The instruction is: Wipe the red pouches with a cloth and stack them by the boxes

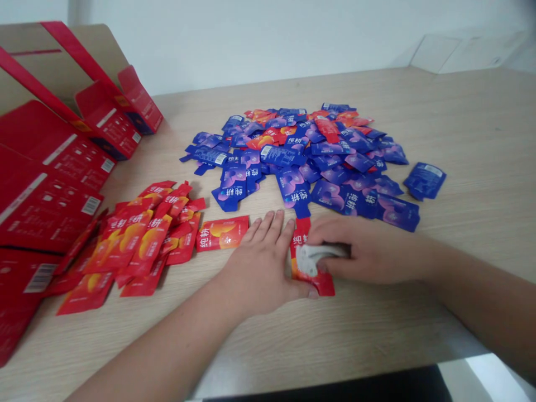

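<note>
My left hand point(262, 268) lies flat with its fingers spread. Its thumb touches the lower left edge of a red sachet point(320, 283). In my right hand point(368, 248) is a small white and grey tool point(307, 259), pressed on that same sachet. What kind of tool it is I cannot tell. Another red sachet with an orange print point(221, 233) lies just left of my left fingertips. A wide pile of blue sachets point(293, 187), with some red ones mixed in, spreads beyond both hands.
Several red sachets point(144, 237) are heaped at the left. Red boxes point(54, 195) stand open along the left edge of the wooden table point(473, 128). A single blue sachet point(425, 180) lies right of the pile. White wall fittings point(469, 53) are at the back right.
</note>
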Demonstrator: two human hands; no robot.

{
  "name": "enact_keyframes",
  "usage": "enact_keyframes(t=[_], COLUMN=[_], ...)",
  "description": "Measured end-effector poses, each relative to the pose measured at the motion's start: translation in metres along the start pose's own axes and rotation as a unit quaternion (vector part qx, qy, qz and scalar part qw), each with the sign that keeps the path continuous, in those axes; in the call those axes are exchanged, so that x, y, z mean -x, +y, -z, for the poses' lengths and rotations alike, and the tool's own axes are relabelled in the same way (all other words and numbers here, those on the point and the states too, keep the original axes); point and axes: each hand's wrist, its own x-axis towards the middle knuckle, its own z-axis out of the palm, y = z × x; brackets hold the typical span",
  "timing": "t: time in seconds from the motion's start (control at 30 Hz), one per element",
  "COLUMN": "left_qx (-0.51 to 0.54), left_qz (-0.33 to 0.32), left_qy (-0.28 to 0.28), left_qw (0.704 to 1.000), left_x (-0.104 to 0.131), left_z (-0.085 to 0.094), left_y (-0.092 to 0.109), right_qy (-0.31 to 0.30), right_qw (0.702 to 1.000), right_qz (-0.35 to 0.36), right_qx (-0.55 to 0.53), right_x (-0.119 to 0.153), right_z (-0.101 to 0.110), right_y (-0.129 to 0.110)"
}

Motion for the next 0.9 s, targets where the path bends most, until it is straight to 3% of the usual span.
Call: enact_keyframes(t=[0.07,0.13,0.27,0.53,0.63,0.83,0.9], left_qx=[-0.003,-0.002,0.009,0.028,0.044,0.059,0.07], left_qz=[-0.005,-0.012,-0.016,-0.002,-0.009,-0.172,-0.18], left_qy=[-0.002,0.001,0.021,0.001,0.02,0.074,0.07], left_qw=[1.0,1.0,1.0,1.0,0.999,0.98,0.979], left_x=[0.0,0.001,0.002,0.002,0.009,0.021,0.02], left_z=[0.001,0.001,0.001,-0.001,-0.002,-0.004,-0.008], left_y=[0.0,0.0,-0.001,0.001,0.003,0.018,0.027], right_qy=[-0.079,-0.09,-0.034,0.094,0.13,0.267,0.302], right_qw=[0.996,0.995,0.999,0.99,0.982,0.957,0.945], right_qz=[0.01,0.015,0.011,-0.026,-0.038,-0.093,-0.111], right_qx=[-0.039,-0.039,-0.004,0.105,0.133,0.067,0.054], right_x=[0.001,0.0,-0.007,-0.023,-0.024,-0.02,-0.02], right_z=[0.002,0.002,-0.002,-0.011,-0.013,-0.014,-0.013], right_y=[-0.008,-0.013,-0.008,0.03,0.038,0.037,0.037])
